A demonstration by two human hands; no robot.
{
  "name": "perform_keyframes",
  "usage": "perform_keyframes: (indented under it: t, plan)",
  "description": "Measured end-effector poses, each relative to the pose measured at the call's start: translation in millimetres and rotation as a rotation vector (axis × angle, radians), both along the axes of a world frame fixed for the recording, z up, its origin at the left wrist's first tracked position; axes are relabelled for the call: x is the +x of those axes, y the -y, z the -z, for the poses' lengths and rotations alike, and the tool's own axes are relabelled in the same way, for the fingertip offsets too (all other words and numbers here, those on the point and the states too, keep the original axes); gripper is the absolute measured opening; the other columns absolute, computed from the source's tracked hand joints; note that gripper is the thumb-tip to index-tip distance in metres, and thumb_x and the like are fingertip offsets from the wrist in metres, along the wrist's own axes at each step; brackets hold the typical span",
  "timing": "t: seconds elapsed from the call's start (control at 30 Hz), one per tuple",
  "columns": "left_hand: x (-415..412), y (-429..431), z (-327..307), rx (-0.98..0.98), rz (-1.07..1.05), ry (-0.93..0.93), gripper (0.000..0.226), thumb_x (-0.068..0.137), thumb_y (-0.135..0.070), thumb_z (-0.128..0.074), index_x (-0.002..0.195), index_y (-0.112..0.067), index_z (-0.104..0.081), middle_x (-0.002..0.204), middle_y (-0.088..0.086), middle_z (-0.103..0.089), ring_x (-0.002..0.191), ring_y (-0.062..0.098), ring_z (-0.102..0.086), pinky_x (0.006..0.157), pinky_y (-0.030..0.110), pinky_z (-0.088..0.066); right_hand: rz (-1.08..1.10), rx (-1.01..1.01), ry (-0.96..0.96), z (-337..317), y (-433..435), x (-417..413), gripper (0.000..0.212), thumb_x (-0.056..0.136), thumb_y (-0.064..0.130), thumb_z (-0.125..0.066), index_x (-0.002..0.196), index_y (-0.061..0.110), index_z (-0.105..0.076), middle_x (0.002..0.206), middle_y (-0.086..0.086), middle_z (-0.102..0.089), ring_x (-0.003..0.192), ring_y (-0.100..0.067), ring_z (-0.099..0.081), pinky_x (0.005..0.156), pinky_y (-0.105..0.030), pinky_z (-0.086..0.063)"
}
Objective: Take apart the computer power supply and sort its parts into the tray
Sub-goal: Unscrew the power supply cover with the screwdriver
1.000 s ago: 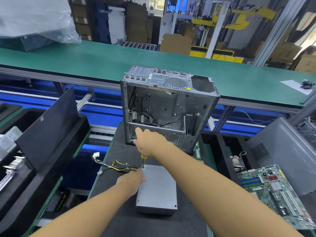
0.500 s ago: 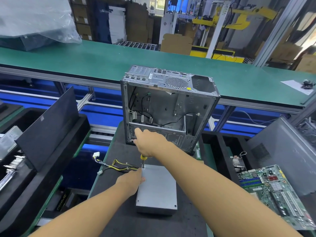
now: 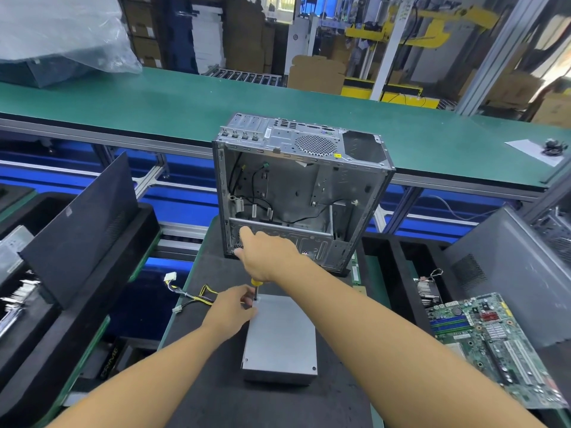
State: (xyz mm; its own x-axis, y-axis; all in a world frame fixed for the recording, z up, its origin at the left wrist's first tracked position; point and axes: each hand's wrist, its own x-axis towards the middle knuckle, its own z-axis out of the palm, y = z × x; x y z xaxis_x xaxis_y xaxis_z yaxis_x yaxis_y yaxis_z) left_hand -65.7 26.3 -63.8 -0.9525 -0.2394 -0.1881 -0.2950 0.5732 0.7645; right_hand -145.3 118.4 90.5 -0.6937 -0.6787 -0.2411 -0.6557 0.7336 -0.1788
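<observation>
Black mat [image 3: 278,406], green conveyor [image 3: 154,100] beyond; right grip [image 3: 265,257] and left grip [image 3: 230,310] around screwdriver [image 3: 255,283] on power supply [image 3: 281,338].

The person works with bare hands and bare arms. Of the left hand [image 3: 230,307] and the right hand [image 3: 265,254] mostly the backs show, smooth, with the knuckles faintly marked. The left forearm [image 3: 154,366] is uncovered from the wrist to the bottom edge of the view. The right forearm [image 3: 386,329] is uncovered too, and looks much broader where it comes close to the camera. Both forearms have an even, unmarked surface. The frame cuts off both arms, so what is worn higher up cannot be told.
</observation>
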Motion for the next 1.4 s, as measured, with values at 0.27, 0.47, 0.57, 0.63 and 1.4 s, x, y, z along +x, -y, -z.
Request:
perform_keyframes:
  t: [0.27,0.47,0.57,0.63,1.4]
  plan:
    - [-7.1,-1.4,5.3,-0.074,-0.056,-0.009,0.012,0.086,-0.008,-0.062,0.090,-0.016,-0.071,0.087,-0.001,-0.071,0.077,0.017,-0.064,0.077,0.032,-0.053,-0.035,0.008,0.082,-7.3,-4.6,2.2,0.041,0.087,0.027,-0.058,0.122,0.015,-0.042,0.122,-0.010,-0.038,0.113,-0.031,-0.038,0.083,-0.047,-0.045]
    - [-8.8,-0.9,3.0,-0.113,-0.068,0.008,0.007,0.087,-0.016,-0.068,0.089,-0.023,-0.069,0.076,-0.007,-0.069,0.072,0.010,-0.063,0.075,0.031,-0.053,0.013,0.022,-0.035,0.2,-5.0,2.0,0.036,0.102,0.040,-0.037,0.125,0.012,-0.040,0.123,-0.014,-0.049,0.104,-0.039,-0.055,0.072,-0.043,-0.035]
    - [-9.6,-1.6,1.0,-0.186,-0.081,0.032,0.009,0.087,-0.021,-0.065,0.089,-0.028,-0.070,0.081,-0.009,-0.069,0.077,0.012,-0.065,0.074,0.032,-0.056,0.001,0.012,0.002,-0.2,-6.6,-0.8,0.031,0.097,0.020,-0.045,0.127,0.014,-0.041,0.123,-0.013,-0.047,0.101,-0.036,-0.051,0.076,-0.043,-0.040]
    - [-11.2,-2.5,-0.9,-0.261,-0.088,0.053,0.009,0.087,-0.025,-0.064,0.088,-0.032,-0.069,0.085,-0.010,-0.070,0.080,0.013,-0.066,0.073,0.032,-0.056,-0.011,0.012,0.073,-3.1,-8.7,-3.2,0.040,0.091,0.018,-0.053,0.129,0.017,-0.042,0.124,-0.010,-0.042,0.109,-0.033,-0.043,0.083,-0.046,-0.046]
    - [-20.2,9.3,-2.7,-0.401,-0.010,0.035,0.005,0.086,-0.027,-0.066,0.090,-0.026,-0.066,0.086,-0.009,-0.069,0.083,0.016,-0.066,0.073,0.029,-0.053,0.190,-0.229,0.145,-5.8,-56.9,-24.4,0.006,0.089,0.018,-0.065,0.085,0.023,-0.062,0.090,0.007,-0.055,0.085,-0.017,-0.055,0.060,-0.028,-0.042]
